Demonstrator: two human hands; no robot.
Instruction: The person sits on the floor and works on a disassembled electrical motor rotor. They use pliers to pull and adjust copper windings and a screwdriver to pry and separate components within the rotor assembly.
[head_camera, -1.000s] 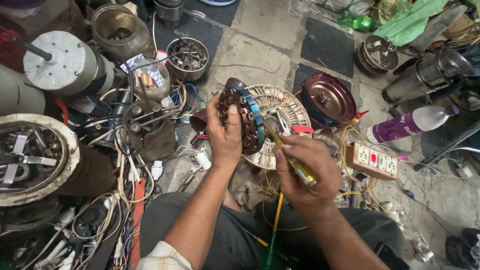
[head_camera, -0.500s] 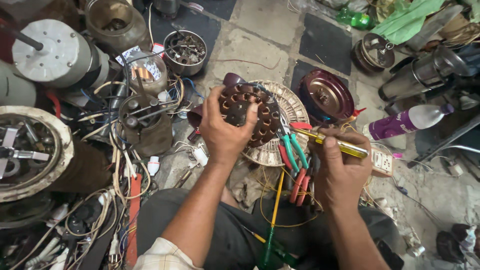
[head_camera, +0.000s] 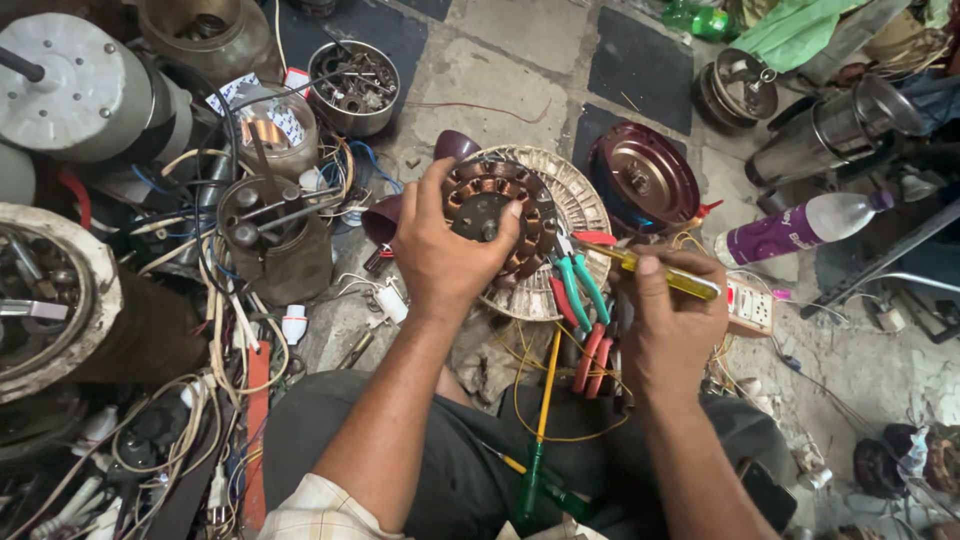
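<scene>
Left hand has its grip wrapped over a copper-wound fan stator, fingers curled around the rim and thumb pressed near the hub, holding it tilted up above the pale round fan plate on the floor. Right hand is pinching a yellow-handled screwdriver between thumb and fingers, shaft lying across toward the stator, while pliers with green handles and another pair with red handles sit just beside the knuckles.

To do this bit well, the person would want the stator held steady and the tip kept off the windings, since scraped enamel is probably the risk. Both forearms reach forward from the lap, wrists bent down. Around them: a maroon motor cover, a purple spray bottle, tangled wires.
</scene>
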